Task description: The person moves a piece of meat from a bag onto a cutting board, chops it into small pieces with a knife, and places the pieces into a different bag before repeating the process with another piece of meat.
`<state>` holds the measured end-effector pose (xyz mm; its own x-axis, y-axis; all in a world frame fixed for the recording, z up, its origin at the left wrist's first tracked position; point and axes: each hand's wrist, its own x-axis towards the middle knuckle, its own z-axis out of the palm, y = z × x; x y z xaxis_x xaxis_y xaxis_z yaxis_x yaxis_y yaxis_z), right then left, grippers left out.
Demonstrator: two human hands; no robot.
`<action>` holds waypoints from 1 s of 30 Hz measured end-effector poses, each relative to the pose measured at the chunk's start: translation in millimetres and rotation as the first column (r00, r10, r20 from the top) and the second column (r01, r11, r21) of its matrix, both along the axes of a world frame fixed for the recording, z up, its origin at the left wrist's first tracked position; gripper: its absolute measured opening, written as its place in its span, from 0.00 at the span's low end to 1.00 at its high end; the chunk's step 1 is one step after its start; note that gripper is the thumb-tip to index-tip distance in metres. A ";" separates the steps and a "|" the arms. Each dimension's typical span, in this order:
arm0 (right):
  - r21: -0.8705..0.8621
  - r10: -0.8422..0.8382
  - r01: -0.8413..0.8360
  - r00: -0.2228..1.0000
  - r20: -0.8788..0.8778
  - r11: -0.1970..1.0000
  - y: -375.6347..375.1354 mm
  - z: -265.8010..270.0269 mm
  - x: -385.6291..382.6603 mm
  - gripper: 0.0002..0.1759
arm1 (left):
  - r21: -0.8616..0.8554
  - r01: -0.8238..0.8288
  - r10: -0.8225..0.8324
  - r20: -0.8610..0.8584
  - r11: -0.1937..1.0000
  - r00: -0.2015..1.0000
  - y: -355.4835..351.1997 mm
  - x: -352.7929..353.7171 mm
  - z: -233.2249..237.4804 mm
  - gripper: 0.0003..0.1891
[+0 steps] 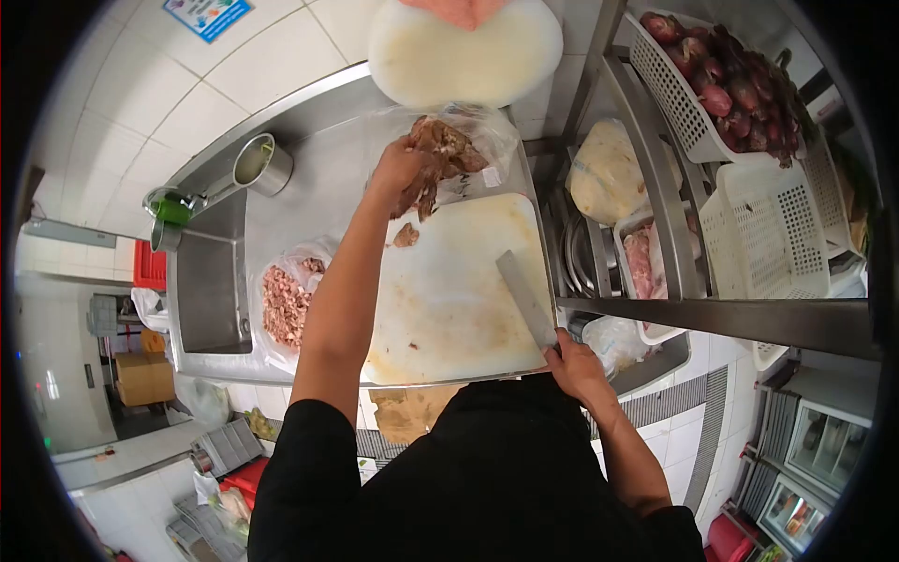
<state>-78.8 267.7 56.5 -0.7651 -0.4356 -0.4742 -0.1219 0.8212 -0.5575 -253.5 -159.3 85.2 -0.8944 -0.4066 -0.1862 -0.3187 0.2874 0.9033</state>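
Note:
A large white cutting board lies on the steel counter in front of me. My right hand is closed around the handle of a cleaver, whose broad blade rests over the board's right side. At the board's far edge, my left hand grips dark brown meat lying on a clear plastic bag; its fingertips are partly hidden. One small brown meat piece sits alone on the board near its far left corner. Left of my forearm, a plastic bag holds chopped pink meat.
A steel sink is at the left, with a metal pot beyond it. A rounded white board stands against the wall. On the right, a metal rack holds white baskets and red onion-like vegetables.

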 end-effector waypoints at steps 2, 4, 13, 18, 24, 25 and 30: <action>0.010 0.013 -0.013 1.000 -0.007 1.000 1.0 -1.9 -2.4 0.24 | 0.221 0.025 -0.010 -0.071 0.975 0.997 -6.5 28.8 -16.9 0.19; -0.037 -0.014 0.016 0.999 0.048 0.999 0.9 -4.7 -6.6 0.25 | 0.144 0.036 -0.024 -0.081 0.989 0.996 4.9 69.0 -10.0 0.19; -0.017 -0.012 0.012 1.000 0.021 1.000 -8.4 2.5 -13.3 0.27 | -0.362 0.018 -0.002 0.043 0.932 0.999 82.1 220.4 -44.1 0.19; -0.147 -0.074 0.064 0.995 -0.064 0.987 -18.1 16.9 -11.2 0.25 | -0.775 0.091 -0.152 -0.006 0.625 0.988 133.0 266.5 -56.5 0.17; -0.125 0.007 -0.019 0.995 -0.096 0.992 -18.9 47.6 -17.5 0.20 | -0.829 0.148 -0.275 -0.007 0.539 0.962 158.7 293.0 -64.4 0.18; -0.115 0.013 -0.024 0.995 -0.096 0.993 -14.0 42.3 -16.5 0.20 | -0.807 0.141 -0.268 -0.022 0.573 0.963 157.6 295.6 -64.2 0.20; -0.222 -0.105 0.084 0.991 -0.086 0.971 14.0 -3.1 -20.7 0.18 | -0.703 0.041 -0.171 -0.116 0.710 0.978 171.3 269.6 -48.6 0.29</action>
<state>-99.5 281.7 53.5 -0.8454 -0.4432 -0.2980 -0.1114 0.6921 -0.7131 16.1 11.9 36.6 -0.9294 -0.2631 0.2589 -0.1175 0.8757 0.4683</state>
